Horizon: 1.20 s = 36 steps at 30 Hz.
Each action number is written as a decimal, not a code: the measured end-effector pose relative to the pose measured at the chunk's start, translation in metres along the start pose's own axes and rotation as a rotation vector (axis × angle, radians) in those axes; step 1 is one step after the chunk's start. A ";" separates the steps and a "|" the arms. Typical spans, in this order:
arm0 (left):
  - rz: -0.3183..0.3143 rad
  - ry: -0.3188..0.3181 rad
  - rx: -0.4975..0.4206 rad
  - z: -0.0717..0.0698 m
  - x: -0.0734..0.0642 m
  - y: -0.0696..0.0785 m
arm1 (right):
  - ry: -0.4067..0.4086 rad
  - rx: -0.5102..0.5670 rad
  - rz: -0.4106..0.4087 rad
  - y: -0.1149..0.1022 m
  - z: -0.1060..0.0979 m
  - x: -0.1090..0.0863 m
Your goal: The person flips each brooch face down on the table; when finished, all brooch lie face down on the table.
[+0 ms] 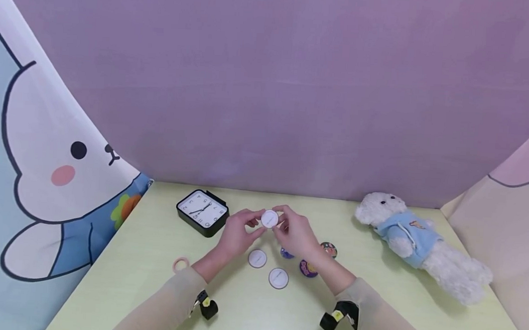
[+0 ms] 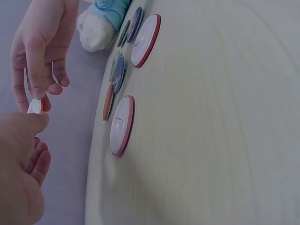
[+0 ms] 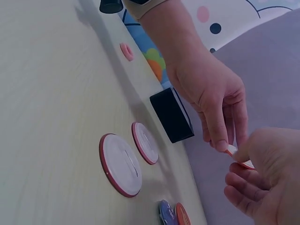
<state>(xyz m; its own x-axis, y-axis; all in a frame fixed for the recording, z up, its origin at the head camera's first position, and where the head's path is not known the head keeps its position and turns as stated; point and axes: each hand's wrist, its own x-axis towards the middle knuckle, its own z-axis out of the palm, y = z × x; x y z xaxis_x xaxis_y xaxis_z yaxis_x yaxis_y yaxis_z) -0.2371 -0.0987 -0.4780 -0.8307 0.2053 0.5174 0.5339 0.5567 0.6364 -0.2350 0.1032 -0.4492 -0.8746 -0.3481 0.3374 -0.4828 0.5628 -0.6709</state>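
A round pin badge (image 1: pixel 269 218) is held up above the table between both hands, its white back with the pin toward the head camera. My left hand (image 1: pixel 238 233) pinches its left edge, and my right hand (image 1: pixel 299 232) pinches the right edge. In the left wrist view, an orange rim shows on the held badge (image 2: pixel 35 106). Below the hands lie two more badges, white backs up: one badge (image 1: pixel 257 258) nearer the left wrist, another badge (image 1: pixel 278 278) closer to the front. Under the right forearm, a purple badge (image 1: pixel 308 269) and a blue badge (image 1: pixel 287 254) are partly hidden.
Behind the left forearm stands a black-framed clock (image 1: pixel 202 211). A pink ring (image 1: pixel 180 265) lies beside the left sleeve. Another patterned badge (image 1: pixel 329 249) sits right of the right wrist. On the right rests a white plush toy (image 1: pixel 415 242) in a blue hoodie. A purple backdrop (image 1: pixel 277 96) borders the table's back.
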 end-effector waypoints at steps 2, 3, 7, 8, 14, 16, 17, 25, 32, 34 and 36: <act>0.003 -0.001 -0.008 -0.001 -0.001 0.000 | -0.003 -0.006 -0.025 0.001 0.000 0.000; 0.005 -0.003 -0.007 -0.001 -0.001 -0.001 | -0.005 -0.015 -0.034 0.001 0.000 0.000; 0.004 -0.028 0.004 -0.003 -0.003 -0.003 | -0.009 -0.036 -0.051 0.002 0.000 0.001; 0.001 -0.037 0.006 -0.003 -0.003 -0.004 | -0.013 -0.047 -0.048 0.002 0.001 0.001; 0.000 -0.080 0.055 -0.005 -0.006 -0.009 | -0.053 -0.106 -0.037 0.003 0.005 0.002; 0.005 -0.095 0.098 -0.005 -0.007 -0.011 | -0.060 -0.116 -0.045 0.004 0.008 0.002; 0.005 -0.105 0.118 -0.005 -0.007 -0.012 | -0.063 -0.121 -0.050 0.005 0.009 0.002; -0.001 -0.175 0.197 -0.002 -0.008 -0.015 | -0.091 -0.174 -0.071 0.015 0.021 0.005; -0.073 -0.249 0.208 -0.001 -0.011 -0.017 | -0.144 -0.171 -0.060 0.018 0.030 0.005; -0.085 -0.268 0.205 -0.001 -0.011 -0.019 | -0.156 -0.184 -0.064 0.020 0.032 0.005; -0.095 -0.280 0.203 0.001 -0.012 -0.022 | -0.169 -0.198 -0.067 0.021 0.035 0.005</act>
<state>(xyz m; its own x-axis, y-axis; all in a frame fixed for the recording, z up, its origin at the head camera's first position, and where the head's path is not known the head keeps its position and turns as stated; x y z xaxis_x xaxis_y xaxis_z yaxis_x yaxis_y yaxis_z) -0.2390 -0.1125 -0.4982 -0.9011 0.3416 0.2670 0.4334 0.7266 0.5331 -0.2476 0.0874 -0.4847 -0.8286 -0.5004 0.2509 -0.5533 0.6639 -0.5031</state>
